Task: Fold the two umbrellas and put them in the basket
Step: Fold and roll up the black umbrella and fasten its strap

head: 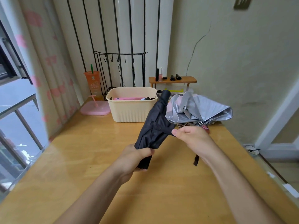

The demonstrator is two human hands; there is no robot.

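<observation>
A curtain point(53, 70) with pink patches hangs at the far left beside a window point(11, 65). On the wooden table point(77, 159), at its far left, an orange cup point(93, 84) with a green straw stands upright. Just in front of the cup lies a flat pink tray point(95, 109). A black wire rack point(119, 67) with hooks stands against the wall behind them.

The cream basket point(131, 110) sits at the far middle of the table, just right of the tray. A pink object point(127, 98) and something dark lie inside it, mostly hidden by the rim.

The left hand point(134, 157) has its fingers curled round the near end of the black umbrella point(155, 126) and holds it above the table. The umbrella is collapsed but its cloth is loose and not wrapped. It tilts up and to the right, and its handle with a wrist loop is at the far end, in front of the basket's right corner. The right hand point(192, 138) pinches a flap of the black cloth at the umbrella's right side between thumb and fingers. A short dark strap point(196, 160) hangs under that hand; I cannot tell what it is attached to.

The silver umbrella point(200, 109) lies on the table just right of the basket, half collapsed. Its cloth is bunched up, pink shows inside, and its ribs point toward the right hand. Behind it a small wooden shelf point(173, 79) holds a few small bottles.
</observation>
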